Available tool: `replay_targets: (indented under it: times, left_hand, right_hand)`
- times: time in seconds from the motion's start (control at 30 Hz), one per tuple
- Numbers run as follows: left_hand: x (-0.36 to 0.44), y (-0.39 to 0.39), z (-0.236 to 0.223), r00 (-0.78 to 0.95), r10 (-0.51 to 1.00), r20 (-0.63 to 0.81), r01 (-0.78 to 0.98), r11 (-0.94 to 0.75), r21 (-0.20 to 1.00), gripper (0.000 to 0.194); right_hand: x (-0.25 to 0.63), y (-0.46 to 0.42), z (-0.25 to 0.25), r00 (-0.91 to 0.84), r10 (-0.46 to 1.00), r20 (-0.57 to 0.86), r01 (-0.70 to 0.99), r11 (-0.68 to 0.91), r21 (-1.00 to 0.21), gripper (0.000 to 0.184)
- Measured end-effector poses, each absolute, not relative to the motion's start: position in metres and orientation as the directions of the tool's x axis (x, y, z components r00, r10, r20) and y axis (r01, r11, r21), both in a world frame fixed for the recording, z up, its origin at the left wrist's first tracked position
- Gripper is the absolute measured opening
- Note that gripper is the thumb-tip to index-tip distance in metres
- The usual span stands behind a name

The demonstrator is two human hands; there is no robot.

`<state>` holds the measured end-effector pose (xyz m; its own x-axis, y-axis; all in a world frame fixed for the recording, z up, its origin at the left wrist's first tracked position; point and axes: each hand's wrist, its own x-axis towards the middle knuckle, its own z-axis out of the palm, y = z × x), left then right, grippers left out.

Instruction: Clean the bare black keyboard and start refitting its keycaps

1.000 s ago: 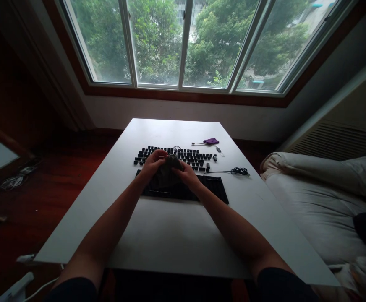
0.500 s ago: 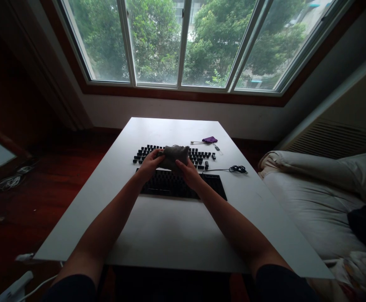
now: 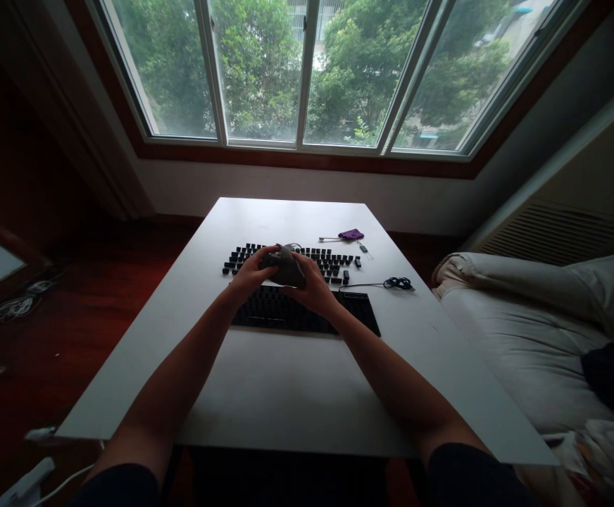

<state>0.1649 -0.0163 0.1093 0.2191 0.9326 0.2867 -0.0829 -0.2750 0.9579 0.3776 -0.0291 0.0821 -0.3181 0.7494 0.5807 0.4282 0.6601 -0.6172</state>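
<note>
Between my two hands is a grey cloth (image 3: 287,270), bunched up above the back edge of the keyboard. My left hand (image 3: 253,276) grips its left side, thumb towards me. On the right side, my right hand (image 3: 311,285) curls round the cloth with thumb and fingers. Beneath them the black keyboard base (image 3: 307,318) lies flat on the white table (image 3: 286,394). Behind it stand rows of loose black keycaps (image 3: 331,262), partly hidden by my hands and the cloth.
At the back right lie a purple cloth (image 3: 351,234) and a small tool with wire loops (image 3: 364,248). A coiled black cable (image 3: 398,283) runs from the keyboard to the right. Beyond the table's right side is a pale sofa (image 3: 512,331); windows are at the back.
The grey cloth was spread wider between my hands and is now bunched smaller. My right hand has moved left, closer to my left hand, and wraps further round it.
</note>
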Motion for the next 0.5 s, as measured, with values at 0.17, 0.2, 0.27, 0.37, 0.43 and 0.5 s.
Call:
replay_targets:
  times: [0.17, 0.2, 0.27, 0.37, 0.43, 0.5]
  left_hand:
    - [0.158, -0.009, 0.104, 0.155, 0.971, 0.181, -0.055, -0.174, 0.983, 0.043]
    - [0.156, -0.007, 0.101, 0.145, 0.977, 0.154, 0.000, -0.155, 0.988, 0.041]
    - [0.154, -0.004, 0.096, 0.141, 0.979, 0.144, 0.135, -0.163, 0.977, 0.038]
    - [0.154, -0.004, 0.093, 0.212, 0.956, 0.200, 0.212, -0.245, 0.946, 0.035]
    - [0.156, -0.007, 0.095, 0.286, 0.926, 0.246, 0.167, -0.301, 0.939, 0.035]
    - [0.158, -0.013, 0.099, 0.350, 0.896, 0.274, 0.153, -0.343, 0.927, 0.036]
  right_hand:
    - [0.379, -0.028, 0.080, -0.209, 0.811, 0.546, 0.396, 0.581, -0.711, 0.042]
    - [0.379, -0.028, 0.081, -0.183, 0.813, 0.554, 0.376, 0.578, -0.724, 0.033]
    - [0.379, -0.026, 0.081, -0.141, 0.818, 0.557, 0.324, 0.570, -0.755, 0.018]
    - [0.378, -0.022, 0.078, -0.061, 0.880, 0.470, 0.218, 0.472, -0.854, 0.014]
    - [0.376, -0.019, 0.073, -0.008, 0.928, 0.373, 0.131, 0.370, -0.920, 0.018]
    - [0.373, -0.020, 0.069, 0.022, 0.955, 0.295, 0.043, 0.294, -0.955, 0.021]
